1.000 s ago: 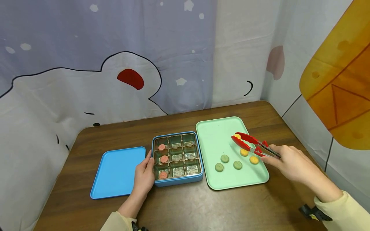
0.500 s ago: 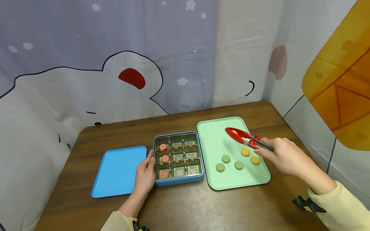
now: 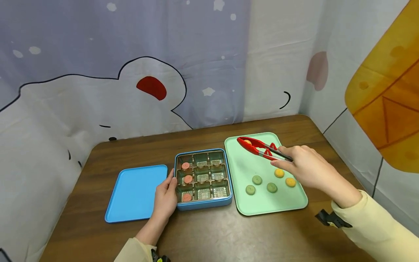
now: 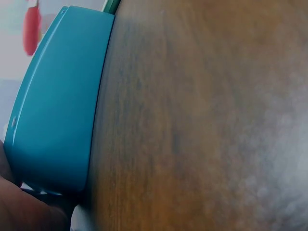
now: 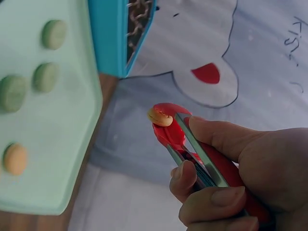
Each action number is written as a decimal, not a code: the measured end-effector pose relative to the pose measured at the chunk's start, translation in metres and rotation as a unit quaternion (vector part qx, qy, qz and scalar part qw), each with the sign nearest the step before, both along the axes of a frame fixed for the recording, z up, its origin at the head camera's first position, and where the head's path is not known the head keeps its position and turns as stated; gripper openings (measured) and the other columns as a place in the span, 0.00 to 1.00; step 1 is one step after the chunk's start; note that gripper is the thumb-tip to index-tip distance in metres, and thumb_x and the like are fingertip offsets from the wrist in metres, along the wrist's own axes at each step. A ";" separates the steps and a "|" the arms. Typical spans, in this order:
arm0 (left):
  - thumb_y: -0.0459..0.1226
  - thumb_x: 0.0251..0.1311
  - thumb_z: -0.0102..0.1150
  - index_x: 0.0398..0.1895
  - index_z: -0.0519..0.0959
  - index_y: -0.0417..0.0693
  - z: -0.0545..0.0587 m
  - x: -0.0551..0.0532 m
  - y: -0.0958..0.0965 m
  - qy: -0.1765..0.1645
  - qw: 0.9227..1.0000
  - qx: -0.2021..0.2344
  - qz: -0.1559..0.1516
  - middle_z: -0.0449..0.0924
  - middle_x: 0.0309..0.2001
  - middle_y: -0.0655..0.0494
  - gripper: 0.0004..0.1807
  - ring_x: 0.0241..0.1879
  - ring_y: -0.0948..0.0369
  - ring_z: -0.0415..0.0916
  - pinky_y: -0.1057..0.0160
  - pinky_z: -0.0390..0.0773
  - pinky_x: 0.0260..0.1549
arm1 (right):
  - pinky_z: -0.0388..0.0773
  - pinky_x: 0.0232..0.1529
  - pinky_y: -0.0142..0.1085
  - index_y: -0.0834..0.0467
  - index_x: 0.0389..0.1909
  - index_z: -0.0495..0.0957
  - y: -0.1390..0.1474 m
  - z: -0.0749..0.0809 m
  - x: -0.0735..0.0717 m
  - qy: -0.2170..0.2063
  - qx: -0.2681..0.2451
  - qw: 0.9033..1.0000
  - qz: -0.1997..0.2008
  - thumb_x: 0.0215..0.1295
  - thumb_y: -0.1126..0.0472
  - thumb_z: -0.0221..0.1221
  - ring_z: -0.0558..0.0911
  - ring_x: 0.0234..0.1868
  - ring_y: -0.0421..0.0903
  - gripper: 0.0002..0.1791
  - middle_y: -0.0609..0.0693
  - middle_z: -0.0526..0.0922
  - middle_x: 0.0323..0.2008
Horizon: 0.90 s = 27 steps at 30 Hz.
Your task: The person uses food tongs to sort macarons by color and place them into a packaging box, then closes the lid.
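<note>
My right hand (image 3: 304, 165) grips a pair of red-tipped tongs (image 3: 266, 150), raised over the far part of the pale green tray (image 3: 235, 153). Between the tong tips sits a yellow macaron (image 5: 160, 117), its side showing in the right wrist view. My left hand (image 3: 165, 199) rests along the left wall of a blue box (image 3: 204, 206), fingers and thumb fairly straight at its rim. Inside the box, a clear divided insert (image 3: 202, 179) has pink macarons (image 3: 188, 179) down its left column. Green macarons (image 3: 256, 179) and two yellow macarons (image 3: 279, 173) lie on the tray.
A flat blue lid (image 3: 135, 194) lies on the wooden table (image 3: 209, 233) left of the box. The tray stands close to the box's right side. Behind the table hangs a printed curtain (image 3: 209, 65).
The right hand has lifted the tongs and a yellow macaron off the tray and carried them left, toward the box. The left hand stays at the box.
</note>
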<state>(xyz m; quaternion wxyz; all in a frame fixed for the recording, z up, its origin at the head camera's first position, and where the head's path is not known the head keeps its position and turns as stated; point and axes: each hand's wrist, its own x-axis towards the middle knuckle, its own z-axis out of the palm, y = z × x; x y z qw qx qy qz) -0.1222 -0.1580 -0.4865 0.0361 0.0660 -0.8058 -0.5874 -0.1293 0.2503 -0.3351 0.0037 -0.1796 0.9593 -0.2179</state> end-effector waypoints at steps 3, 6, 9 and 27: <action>0.39 0.86 0.42 0.82 0.63 0.46 0.000 0.000 0.000 0.001 1.000 0.001 -0.002 0.78 0.67 0.41 0.26 0.68 0.45 0.74 0.44 0.78 0.60 | 0.71 0.26 0.39 0.57 0.50 0.86 -0.015 0.004 -0.005 0.003 -0.005 1.000 0.015 0.75 0.46 0.65 0.73 0.21 0.41 0.19 0.42 0.75 0.20; 0.39 0.86 0.42 0.82 0.63 0.45 0.000 0.001 0.001 0.001 1.000 0.002 -0.003 0.78 0.67 0.40 0.26 0.68 0.44 0.73 0.43 0.78 0.60 | 0.70 0.25 0.40 0.52 0.40 0.82 -0.032 0.004 -0.011 0.010 -0.005 1.000 0.029 0.75 0.47 0.66 0.71 0.20 0.42 0.12 0.42 0.72 0.18; 0.39 0.86 0.42 0.82 0.63 0.45 0.001 0.001 0.001 0.002 1.000 0.002 -0.001 0.79 0.66 0.39 0.26 0.67 0.44 0.75 0.44 0.80 0.59 | 0.70 0.26 0.40 0.51 0.36 0.81 -0.049 0.001 -0.019 0.014 -0.003 0.999 0.037 0.74 0.47 0.66 0.71 0.22 0.43 0.12 0.42 0.72 0.19; 0.38 0.85 0.44 0.80 0.65 0.39 -0.001 0.000 -0.001 0.013 1.000 0.006 0.004 0.67 0.76 0.44 0.26 0.78 0.46 0.58 0.43 0.62 0.74 | 0.67 0.22 0.39 0.49 0.29 0.76 -0.116 -0.025 -0.042 -0.023 -0.012 0.998 0.066 0.72 0.46 0.68 0.71 0.19 0.43 0.17 0.44 0.72 0.18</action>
